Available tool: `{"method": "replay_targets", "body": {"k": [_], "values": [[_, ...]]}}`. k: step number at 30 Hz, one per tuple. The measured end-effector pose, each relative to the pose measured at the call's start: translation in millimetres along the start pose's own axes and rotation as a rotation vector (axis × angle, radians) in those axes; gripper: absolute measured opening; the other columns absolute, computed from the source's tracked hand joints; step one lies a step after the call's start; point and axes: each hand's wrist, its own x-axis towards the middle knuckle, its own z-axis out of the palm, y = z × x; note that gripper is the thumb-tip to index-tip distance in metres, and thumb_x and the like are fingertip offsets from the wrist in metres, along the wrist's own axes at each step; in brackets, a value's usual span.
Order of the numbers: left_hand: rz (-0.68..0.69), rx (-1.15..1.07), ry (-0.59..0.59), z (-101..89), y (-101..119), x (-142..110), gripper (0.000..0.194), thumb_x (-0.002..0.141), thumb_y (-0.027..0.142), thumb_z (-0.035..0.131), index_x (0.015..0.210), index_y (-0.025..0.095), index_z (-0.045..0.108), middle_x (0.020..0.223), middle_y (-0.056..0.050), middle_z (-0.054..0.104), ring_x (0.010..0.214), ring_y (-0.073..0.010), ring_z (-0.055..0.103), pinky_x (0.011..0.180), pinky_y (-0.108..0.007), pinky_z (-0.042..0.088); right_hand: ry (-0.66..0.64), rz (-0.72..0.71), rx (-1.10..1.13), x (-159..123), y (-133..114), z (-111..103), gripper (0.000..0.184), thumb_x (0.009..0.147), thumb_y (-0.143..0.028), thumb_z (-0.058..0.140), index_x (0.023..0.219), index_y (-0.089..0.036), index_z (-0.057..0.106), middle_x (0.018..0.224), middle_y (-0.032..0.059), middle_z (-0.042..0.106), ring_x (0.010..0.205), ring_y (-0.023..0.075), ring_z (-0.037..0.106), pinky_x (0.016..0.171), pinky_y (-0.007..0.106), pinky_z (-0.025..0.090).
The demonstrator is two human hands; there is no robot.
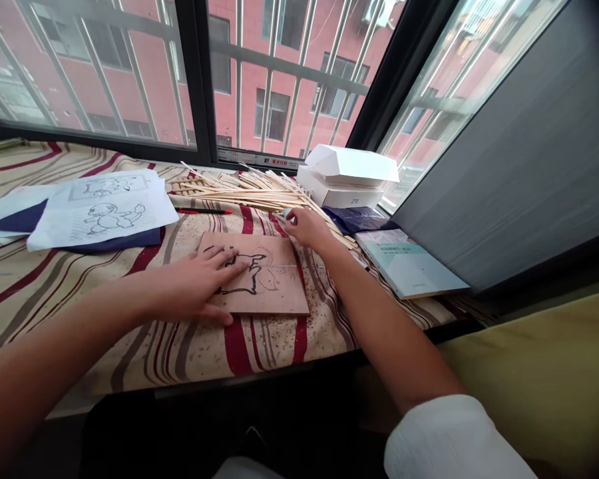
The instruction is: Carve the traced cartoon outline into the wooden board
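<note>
My left hand [199, 283] lies flat, fingers spread, on a thin brown wooden board [287, 303]. Dark carved-looking outlines and a fainter reddish sketch [269, 279] mark the board's face; my fingers hide part of the drawing. Past the board's far right corner, my right hand [307, 228] has its fingers closed round a small grey and pale-green object [281, 218]. Its kind is not clear, as the fingers cover most of it. Small crumbs are scattered on the striped cloth [202, 356] around the board.
Thin wooden sticks [259, 189] lie piled by the window. A white box [347, 176] stands behind a book [409, 263] on the right. At the left are sheets with line drawings [110, 209], and a black and red pen [202, 211] lies nearby.
</note>
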Motion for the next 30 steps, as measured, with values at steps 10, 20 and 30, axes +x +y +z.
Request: {"method": "replay_targets", "body": {"k": [10, 20, 30], "values": [[0.106, -0.024, 0.139, 7.5, -29, 1, 0.093, 0.092, 0.075, 0.051, 0.166, 0.023, 0.031, 0.174, -0.012, 0.026, 0.159, -0.0394, 0.024, 0.127, -0.05, 0.023, 0.087, -0.203, 0.295, -3, 2, 15, 0.021, 0.094, -0.023, 0.061, 0.109, -0.014, 0.072, 0.096, 0.0089, 0.075, 0.08, 0.0192, 0.06, 0.074, 0.031, 0.04], [0.044, -0.1, 0.132, 3.3, -83, 1, 0.093, 0.085, 0.073, 0.064, 0.165, 0.036, 0.034, 0.174, -0.008, 0.025, 0.152, -0.0425, 0.037, 0.122, -0.056, 0.034, 0.086, -0.219, 0.339, -4, 0, 15, 0.018, 0.091, -0.023, 0.06, 0.104, -0.016, 0.072, 0.09, 0.0073, 0.072, 0.08, 0.0198, 0.06, 0.076, 0.032, 0.041], [0.046, -0.215, 0.117, -13.6, -101, -6, 0.074, 0.095, 0.062, 0.047, 0.16, 0.027, 0.043, 0.165, -0.004, 0.045, 0.146, -0.031, 0.047, 0.121, -0.045, 0.038, -0.286, -0.111, 0.612, -18, -3, -4, 0.032, 0.082, -0.012, 0.058, 0.113, -0.017, 0.065, 0.068, -0.0044, 0.054, 0.054, 0.0113, 0.044, 0.056, 0.028, 0.035]]}}
